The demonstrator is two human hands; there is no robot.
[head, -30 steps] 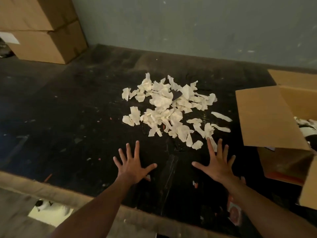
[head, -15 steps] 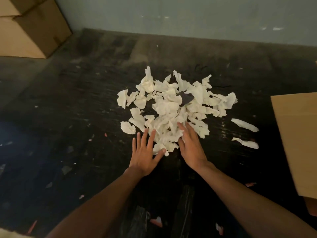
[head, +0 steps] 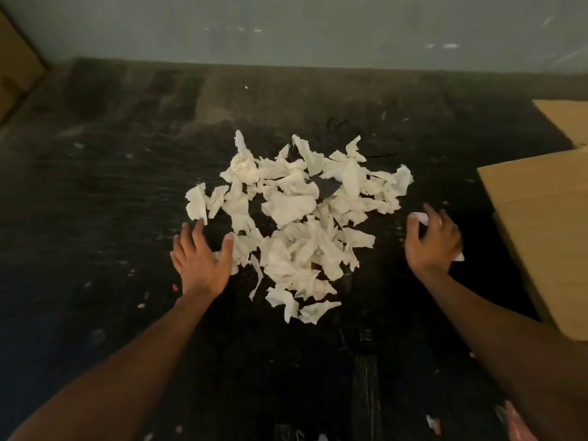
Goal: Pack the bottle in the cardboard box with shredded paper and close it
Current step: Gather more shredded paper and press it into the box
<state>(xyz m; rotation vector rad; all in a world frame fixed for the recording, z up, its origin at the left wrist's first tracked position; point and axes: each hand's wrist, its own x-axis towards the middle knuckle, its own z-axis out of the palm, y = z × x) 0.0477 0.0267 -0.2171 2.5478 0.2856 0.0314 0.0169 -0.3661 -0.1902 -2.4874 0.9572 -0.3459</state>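
We're looking straight down at a heap of shredded paper (head: 296, 218) lying in the middle of the dark, scuffed worktop (head: 95, 202), and both hands are at its edges. The left hand (head: 200, 256) sits open at the near-left rim of the heap, fingers spread and palm down, thumb touching the nearest scraps. The right hand (head: 432, 243) is off to the right, just clear of the main heap, and it is curled around a few loose scraps (head: 420, 218); white bits poke out above the fingers and below the heel of the palm. The cardboard box (head: 541, 233) stands at the right edge of view, its side and one flap showing; its inside is out of frame, so we cannot tell whether the bottle is already in there, and no bottle shows anywhere on the worktop. We read this as the gathering step: pulling the shreds together before carrying them to the box. To do it well, we'd want both hands low, little fingers against the worktop, sweeping inward from opposite sides so the heap bunches up rather than scattering. The pieces look light and crumpled, so a loose cupped scoop should hold more than a pinch, and a quick lift risks shedding scraps along the way. The box is near the right hand, which keeps the carry short.
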